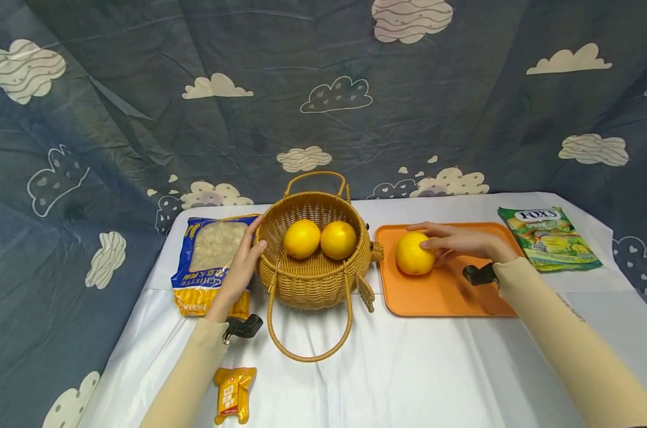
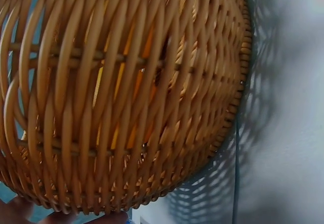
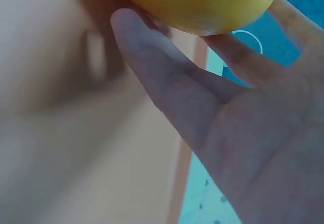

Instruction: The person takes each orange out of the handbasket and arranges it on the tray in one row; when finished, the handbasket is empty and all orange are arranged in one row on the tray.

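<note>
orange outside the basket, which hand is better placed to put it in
Likely the right hand: it holds the orange at the tray. The left hand touches the basket on the side away from that orange, so it could steady the basket.

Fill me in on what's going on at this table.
A person's left hand touches the side of a wicker basket that has two yellow fruits inside. Their right hand holds a third yellow fruit over an orange tray; whether it touches the tray is hard to tell. A pasta bag lies left of the basket, and a green FOX'S bag lies beside the tray.
</note>
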{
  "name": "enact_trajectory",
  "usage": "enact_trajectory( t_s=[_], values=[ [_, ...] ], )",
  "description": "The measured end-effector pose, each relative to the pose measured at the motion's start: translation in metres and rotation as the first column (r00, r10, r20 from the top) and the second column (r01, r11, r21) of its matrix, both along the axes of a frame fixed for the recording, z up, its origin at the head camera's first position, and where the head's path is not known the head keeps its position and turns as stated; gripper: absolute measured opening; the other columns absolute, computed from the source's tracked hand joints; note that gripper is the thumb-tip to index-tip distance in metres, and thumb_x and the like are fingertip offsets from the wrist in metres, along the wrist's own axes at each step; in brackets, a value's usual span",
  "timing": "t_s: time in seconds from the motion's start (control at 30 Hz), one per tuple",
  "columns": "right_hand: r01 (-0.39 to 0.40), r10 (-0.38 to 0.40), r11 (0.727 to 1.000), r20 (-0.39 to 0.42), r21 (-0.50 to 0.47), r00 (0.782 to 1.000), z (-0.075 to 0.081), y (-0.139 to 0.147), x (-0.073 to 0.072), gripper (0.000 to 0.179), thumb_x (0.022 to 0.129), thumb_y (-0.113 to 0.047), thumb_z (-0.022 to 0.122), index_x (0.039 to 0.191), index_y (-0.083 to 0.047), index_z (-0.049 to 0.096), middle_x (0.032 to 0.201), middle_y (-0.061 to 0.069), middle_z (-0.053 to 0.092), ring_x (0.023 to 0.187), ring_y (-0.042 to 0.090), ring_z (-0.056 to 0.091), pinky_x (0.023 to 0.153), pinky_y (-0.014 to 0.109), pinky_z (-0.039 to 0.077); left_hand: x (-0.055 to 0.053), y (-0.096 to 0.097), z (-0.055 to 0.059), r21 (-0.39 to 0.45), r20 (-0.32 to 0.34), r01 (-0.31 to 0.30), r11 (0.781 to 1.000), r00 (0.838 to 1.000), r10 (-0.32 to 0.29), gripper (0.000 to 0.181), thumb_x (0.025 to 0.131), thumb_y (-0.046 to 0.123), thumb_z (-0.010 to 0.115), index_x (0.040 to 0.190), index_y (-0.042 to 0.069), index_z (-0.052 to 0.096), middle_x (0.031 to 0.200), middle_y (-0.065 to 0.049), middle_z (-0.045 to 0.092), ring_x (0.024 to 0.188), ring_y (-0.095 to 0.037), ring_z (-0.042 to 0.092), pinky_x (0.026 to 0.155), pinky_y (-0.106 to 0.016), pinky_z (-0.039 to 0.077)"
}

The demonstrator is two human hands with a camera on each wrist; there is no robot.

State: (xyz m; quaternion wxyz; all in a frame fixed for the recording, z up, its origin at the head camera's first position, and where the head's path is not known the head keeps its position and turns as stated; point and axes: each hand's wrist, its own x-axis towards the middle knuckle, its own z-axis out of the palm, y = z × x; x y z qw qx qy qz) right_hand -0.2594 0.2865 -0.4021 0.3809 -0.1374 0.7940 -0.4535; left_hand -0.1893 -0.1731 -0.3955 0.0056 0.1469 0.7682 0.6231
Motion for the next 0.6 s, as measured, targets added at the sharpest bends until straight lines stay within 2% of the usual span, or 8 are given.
enact_trajectory(
  t_s=[0.2,0.27,0.47,0.6],
  values=[
    [0.016,-0.015,0.999,-0.025,0.027,1.0,0.0,0.001,0.0,0.064,0.099,-0.035,0.051,0.152,-0.017,0.02,0.15,0.02,0.021,0.104,0.035,0.052,0.097,0.05,0.042,-0.013,-0.005,-0.025,0.044,-0.021,-0.005,0.999,1.0,0.006,0.055,0.101,0.014,0.034,0.154,0.018,0.018,0.157,-0.006,0.017,0.141,-0.023,0.018,0.113,-0.043,0.013],
    [0.022,-0.02,0.999,-0.055,0.036,0.998,0.0,0.002,0.0,0.064,0.098,-0.036,0.051,0.152,-0.016,0.021,0.149,0.02,0.024,0.106,0.036,0.051,0.096,0.05,0.042,-0.014,-0.005,-0.028,0.04,-0.034,-0.011,0.999,0.999,0.012,0.055,0.101,0.015,0.033,0.154,0.019,0.018,0.157,-0.005,0.017,0.141,-0.022,0.017,0.113,-0.044,0.012],
    [0.054,-0.056,0.998,-0.193,-0.017,0.98,0.01,0.003,-0.003,0.058,0.099,-0.031,0.05,0.149,-0.012,0.027,0.15,0.022,0.026,0.128,0.041,0.038,0.101,0.057,0.035,-0.014,-0.004,-0.029,0.043,-0.036,-0.009,0.999,0.999,0.01,0.054,0.102,0.022,0.035,0.154,0.022,0.019,0.157,-0.003,0.017,0.141,-0.021,0.017,0.113,-0.044,0.012],
    [0.086,-0.094,0.995,-0.279,-0.041,0.956,0.023,-0.003,-0.006,0.057,0.098,-0.03,0.052,0.147,-0.01,0.032,0.149,0.022,0.031,0.131,0.042,0.034,0.102,0.058,0.032,-0.006,-0.001,-0.015,0.03,-0.031,-0.003,1.0,1.0,0.004,0.056,0.101,0.019,0.035,0.154,0.014,0.017,0.157,-0.009,0.016,0.141,-0.025,0.017,0.113,-0.045,0.012]
  ],
)
